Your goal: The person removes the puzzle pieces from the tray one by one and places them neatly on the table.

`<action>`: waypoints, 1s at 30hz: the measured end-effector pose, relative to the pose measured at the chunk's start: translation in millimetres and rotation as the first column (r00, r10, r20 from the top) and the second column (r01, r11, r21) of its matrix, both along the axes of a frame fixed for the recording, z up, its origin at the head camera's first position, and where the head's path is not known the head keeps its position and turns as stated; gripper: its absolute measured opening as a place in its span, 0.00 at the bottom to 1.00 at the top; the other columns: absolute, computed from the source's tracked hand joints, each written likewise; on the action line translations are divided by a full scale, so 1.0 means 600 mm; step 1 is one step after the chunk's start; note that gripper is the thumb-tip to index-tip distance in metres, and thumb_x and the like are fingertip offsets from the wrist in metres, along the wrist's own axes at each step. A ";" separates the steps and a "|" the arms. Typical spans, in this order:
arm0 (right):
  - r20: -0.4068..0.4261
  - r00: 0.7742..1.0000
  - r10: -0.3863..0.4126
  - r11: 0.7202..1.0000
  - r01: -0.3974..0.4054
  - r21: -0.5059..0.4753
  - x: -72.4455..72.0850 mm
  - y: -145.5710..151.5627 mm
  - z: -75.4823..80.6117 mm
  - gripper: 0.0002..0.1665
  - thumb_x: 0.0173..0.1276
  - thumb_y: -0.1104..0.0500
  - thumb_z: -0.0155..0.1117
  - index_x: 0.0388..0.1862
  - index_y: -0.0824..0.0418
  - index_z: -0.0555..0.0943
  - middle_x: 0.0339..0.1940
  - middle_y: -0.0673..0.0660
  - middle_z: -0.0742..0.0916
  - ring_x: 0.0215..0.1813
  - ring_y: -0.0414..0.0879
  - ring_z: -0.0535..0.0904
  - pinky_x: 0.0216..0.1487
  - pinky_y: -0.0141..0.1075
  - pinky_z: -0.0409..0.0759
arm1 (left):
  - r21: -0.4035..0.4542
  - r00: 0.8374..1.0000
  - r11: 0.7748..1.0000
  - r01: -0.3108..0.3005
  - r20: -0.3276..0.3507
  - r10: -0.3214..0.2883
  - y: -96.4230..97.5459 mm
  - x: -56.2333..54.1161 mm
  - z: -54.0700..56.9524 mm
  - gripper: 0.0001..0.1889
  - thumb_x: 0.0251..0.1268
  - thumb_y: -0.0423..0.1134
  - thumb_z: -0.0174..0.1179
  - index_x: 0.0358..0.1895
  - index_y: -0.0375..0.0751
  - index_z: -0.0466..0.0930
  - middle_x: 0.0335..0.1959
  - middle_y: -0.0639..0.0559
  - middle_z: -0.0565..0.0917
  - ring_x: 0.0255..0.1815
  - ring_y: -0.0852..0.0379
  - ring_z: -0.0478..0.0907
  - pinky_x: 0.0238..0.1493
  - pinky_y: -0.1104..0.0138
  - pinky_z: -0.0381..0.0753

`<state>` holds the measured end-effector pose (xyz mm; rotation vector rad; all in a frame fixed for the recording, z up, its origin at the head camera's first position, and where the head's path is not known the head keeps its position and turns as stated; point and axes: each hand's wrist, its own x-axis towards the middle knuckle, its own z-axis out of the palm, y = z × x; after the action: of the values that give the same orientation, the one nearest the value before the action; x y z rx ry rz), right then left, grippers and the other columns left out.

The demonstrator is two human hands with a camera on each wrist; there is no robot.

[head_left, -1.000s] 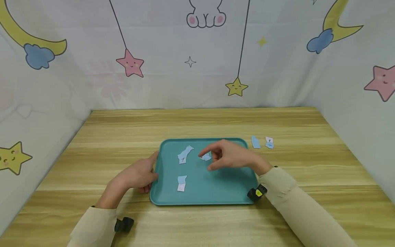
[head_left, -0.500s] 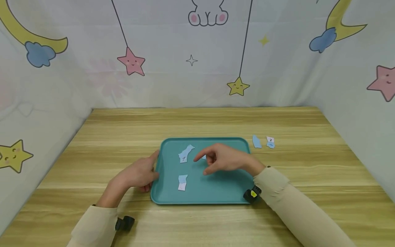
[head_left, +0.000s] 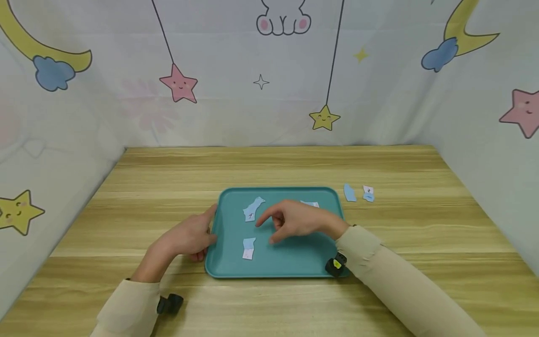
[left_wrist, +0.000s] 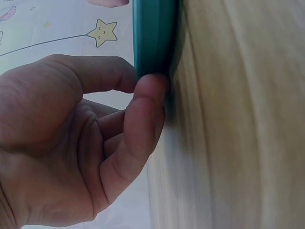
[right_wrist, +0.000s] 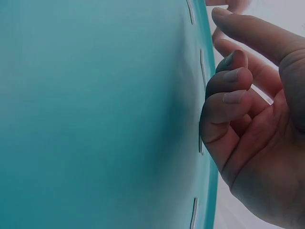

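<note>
A teal tray (head_left: 290,267) lies on the wooden table. My left hand (head_left: 189,238) holds the tray's left edge; in the left wrist view the thumb and a bent finger meet at its rim. Over the middle of the tray hovers my right hand (head_left: 298,219), index finger reaching left, thumb apart, the other fingers bent, nothing between them. Left of its fingertips are a torn blue-and-white paper piece (head_left: 254,209) and, nearer me, a smaller paper piece (head_left: 249,248). Another paper scrap (head_left: 310,204) shows partly behind the right hand. The right wrist view shows several scraps as thin strips (right_wrist: 204,69).
Beyond the tray's right back corner, a blue paper scrap (head_left: 349,192) and a printed paper scrap (head_left: 368,193) lie on the table (head_left: 168,175). A patterned cloth (head_left: 227,117) with stars and moons encloses the back and sides.
My right hand has moved left and toward me over the tray, covering the scrap beside its fingertips and uncovering one behind it. My left hand stays at the tray's edge.
</note>
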<state>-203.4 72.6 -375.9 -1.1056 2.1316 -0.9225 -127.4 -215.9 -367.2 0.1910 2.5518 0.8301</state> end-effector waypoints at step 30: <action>0.102 0.993 0.066 0.997 -0.069 0.033 -0.007 -0.055 -0.006 0.20 0.66 0.63 0.77 0.57 0.55 0.90 0.17 0.47 0.76 0.14 0.39 0.67 0.21 0.29 0.69 | 0.013 1.000 1.000 -0.006 0.011 0.005 -0.002 0.003 0.005 0.46 0.72 0.29 0.53 0.86 0.30 0.35 0.18 0.46 0.82 0.14 0.56 0.80 0.19 0.63 0.84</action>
<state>-207.4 39.6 -379.7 -1.0833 2.0092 -0.8862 -125.7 -217.0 -364.2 0.1832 2.5383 0.8479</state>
